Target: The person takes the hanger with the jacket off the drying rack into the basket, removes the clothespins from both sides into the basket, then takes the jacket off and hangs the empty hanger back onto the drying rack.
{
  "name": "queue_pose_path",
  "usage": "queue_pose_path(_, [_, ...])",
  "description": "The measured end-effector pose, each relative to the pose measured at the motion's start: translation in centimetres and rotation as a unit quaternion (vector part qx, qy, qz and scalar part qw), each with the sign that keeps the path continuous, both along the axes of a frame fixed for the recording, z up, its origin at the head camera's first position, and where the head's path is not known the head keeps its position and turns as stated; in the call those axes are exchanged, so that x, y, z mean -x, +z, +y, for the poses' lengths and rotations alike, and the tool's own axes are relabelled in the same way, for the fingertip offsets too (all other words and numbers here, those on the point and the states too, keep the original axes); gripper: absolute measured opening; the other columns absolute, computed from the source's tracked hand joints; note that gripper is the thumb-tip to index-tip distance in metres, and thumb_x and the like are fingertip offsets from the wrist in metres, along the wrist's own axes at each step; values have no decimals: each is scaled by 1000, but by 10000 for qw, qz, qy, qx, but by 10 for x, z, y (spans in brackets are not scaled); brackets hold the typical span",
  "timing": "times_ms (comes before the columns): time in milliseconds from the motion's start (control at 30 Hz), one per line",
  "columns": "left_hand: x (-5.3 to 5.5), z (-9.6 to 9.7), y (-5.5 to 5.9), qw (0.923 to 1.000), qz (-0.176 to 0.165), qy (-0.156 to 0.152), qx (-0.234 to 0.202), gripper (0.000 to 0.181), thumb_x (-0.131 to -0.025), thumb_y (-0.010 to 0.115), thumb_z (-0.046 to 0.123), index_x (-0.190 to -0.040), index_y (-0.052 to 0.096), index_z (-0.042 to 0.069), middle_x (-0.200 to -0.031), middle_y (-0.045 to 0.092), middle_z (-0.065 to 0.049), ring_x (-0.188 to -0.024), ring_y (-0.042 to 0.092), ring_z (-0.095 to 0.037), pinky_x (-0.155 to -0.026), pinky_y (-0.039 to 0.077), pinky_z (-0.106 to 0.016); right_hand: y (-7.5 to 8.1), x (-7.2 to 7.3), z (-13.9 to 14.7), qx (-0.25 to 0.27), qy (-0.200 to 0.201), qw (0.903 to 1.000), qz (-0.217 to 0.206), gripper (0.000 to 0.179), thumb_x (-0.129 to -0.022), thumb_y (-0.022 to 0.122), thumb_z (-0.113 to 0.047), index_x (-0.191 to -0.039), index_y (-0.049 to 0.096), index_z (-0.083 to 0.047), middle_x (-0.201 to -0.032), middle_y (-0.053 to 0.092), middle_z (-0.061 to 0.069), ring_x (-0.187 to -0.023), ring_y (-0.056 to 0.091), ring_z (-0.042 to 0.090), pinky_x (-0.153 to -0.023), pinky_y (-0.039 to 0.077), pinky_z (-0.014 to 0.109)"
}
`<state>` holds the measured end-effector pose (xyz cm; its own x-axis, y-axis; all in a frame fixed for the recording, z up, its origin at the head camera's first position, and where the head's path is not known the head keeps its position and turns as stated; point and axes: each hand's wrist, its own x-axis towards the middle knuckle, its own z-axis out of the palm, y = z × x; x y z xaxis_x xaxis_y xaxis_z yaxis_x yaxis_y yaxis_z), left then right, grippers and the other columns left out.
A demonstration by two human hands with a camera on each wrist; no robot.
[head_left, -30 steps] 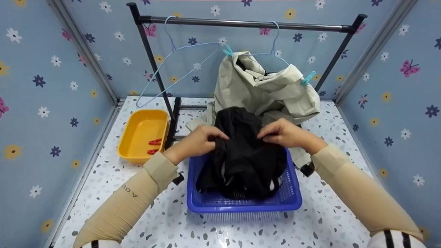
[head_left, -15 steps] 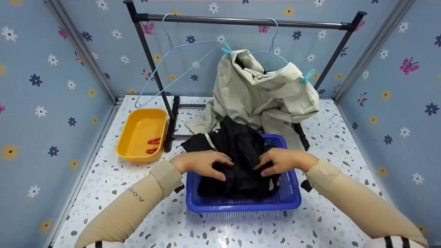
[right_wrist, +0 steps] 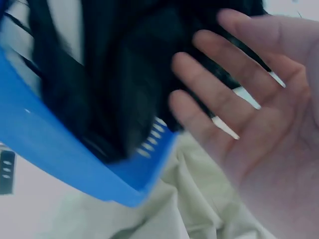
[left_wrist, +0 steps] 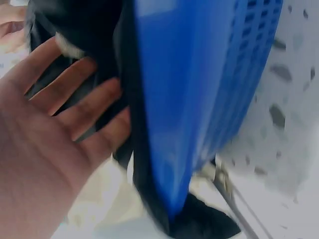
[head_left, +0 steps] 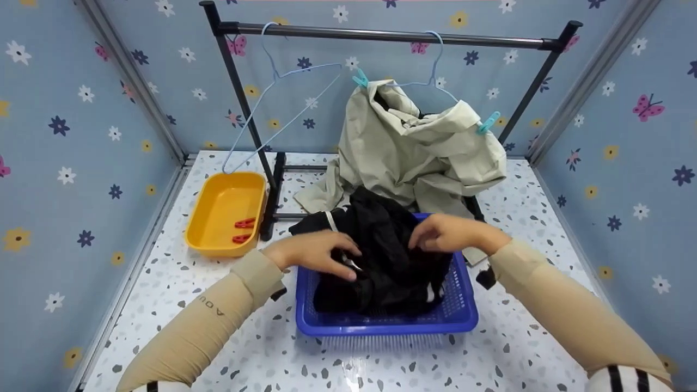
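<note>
A rumpled black garment (head_left: 381, 234) with white trim lies heaped in the blue plastic basket (head_left: 386, 329), part of it spilling over the back left corner. My left hand (head_left: 313, 251) is over the garment's left side, thumb and fingers spread apart. In the left wrist view, the extended fingers (left_wrist: 99, 107) lie against the dark cloth beside the basket wall. Over the right side is my right hand (head_left: 452, 233). Its fingers (right_wrist: 214, 94) are loosely extended at the cloth in the right wrist view, with nothing gripped.
Behind the basket, light grey-green clothing (head_left: 419, 147) hangs from a blue hanger by teal clothespins (head_left: 488, 123). A bare blue hanger (head_left: 280, 128) hangs left on the black rack (head_left: 381, 36). The yellow tub (head_left: 218, 207) at left holds red clothespins (head_left: 245, 223).
Both hands let go of the black garment they were pinching, and it settled into the basket, its left part now over the back corner. The right hand has since risen slightly.
</note>
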<state>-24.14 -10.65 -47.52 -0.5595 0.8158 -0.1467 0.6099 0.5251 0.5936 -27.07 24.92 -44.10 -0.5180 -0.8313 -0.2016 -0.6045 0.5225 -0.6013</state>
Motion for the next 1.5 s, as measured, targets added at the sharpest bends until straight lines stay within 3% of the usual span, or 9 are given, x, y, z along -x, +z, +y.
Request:
queue_pose_path(67, [7, -10, 3, 9988, 261, 238, -345, 56, -97, 79, 48, -135, 75, 7, -138, 73, -11, -131, 66, -30, -119, 48, -48, 7, 6, 1, 244, -530, 9983, 49, 22, -100, 67, -4, -118, 79, 0, -112, 82, 14, -101, 75, 21, -93, 61, 33])
queue_pose_path(200, [23, -31, 4, 9896, 807, 763, -914, 39, -99, 78, 36, -121, 79, 3, -122, 78, -15, -117, 71, -33, -110, 54, -51, 14, 16, -7, 615, -1299, 9894, 214, 32, -102, 76, -17, -127, 76, 3, -124, 79, 20, -111, 76, 31, -100, 62, 46])
queue_pose_path(367, [36, -53, -3, 9775, 1043, 1565, -958, 40, -99, 79, 29, -125, 76, -2, -125, 76, -21, -119, 70, -40, -112, 52, -55, 11, 27, -24, 762, -1781, 9806, 284, 55, -97, 82, -25, -143, 67, 2, -140, 70, 26, -128, 68, 44, -111, 54, 60])
queue_pose_path(600, [47, -72, -20, 9711, 455, 2311, -395, 63, -102, 74, 31, -148, 58, -9, -147, 64, -31, -139, 60, -48, -123, 44, -59, -4, 39, -49, 372, -2130, 9762, 143, 84, -92, 84, -40, -158, 51, 1, -159, 57, 24, -144, 57, 46, -123, 44, 57])
queue_pose_path(933, [52, -80, -37, 9720, -317, 2273, -500, 59, -104, 71, 30, -146, 59, -10, -143, 67, -30, -131, 67, -44, -112, 55, -56, -27, 57, -72, 110, -2069, 9783, 38, 88, -89, 87, -38, -158, 50, 1, -156, 57, 31, -145, 56, 47, -123, 43, 57])
queue_pose_path(1067, [52, -78, -37, 9687, -498, 2356, -604, 55, -104, 72, 26, -143, 62, -11, -133, 72, -28, -110, 75, -33, -95, 64, -46, -30, 57, -80, 231, -1986, 9796, 194, 76, -88, 89, -28, -151, 58, 4, -149, 64, 29, -138, 62, 46, -120, 48, 56])
queue_pose_path(1233, [52, -72, -38, 9541, -850, 2746, -839, 49, -101, 75, 17, -138, 65, -12, -116, 78, -26, -73, 69, -11, -72, 62, -26, -31, 53, -91, 402, -2023, 9771, 517, 58, -86, 88, -12, -139, 68, 4, -139, 72, 24, -130, 68, 42, -114, 52, 54])
queue_pose_path(1367, [50, -68, -35, 9361, -1193, 3097, -1161, 34, -100, 73, 7, -126, 71, -14, -106, 79, -24, -67, 68, -5, -67, 64, -25, -33, 52, -96, 376, -2155, 9740, 589, 55, -87, 83, -2, -140, 68, 4, -139, 72, 23, -124, 70, 43, -110, 55, 54])
queue_pose_path(1500, [48, -68, -29, 9239, -1071, 3445, -1276, 16, -98, 69, -1, -104, 78, -12, -85, 78, -13, -59, 67, -4, -60, 63, -24, -32, 51, -96, 413, -2400, 9687, 483, 52, -88, 77, 5, -140, 70, 3, -137, 73, 24, -123, 70, 43, -107, 57, 55])
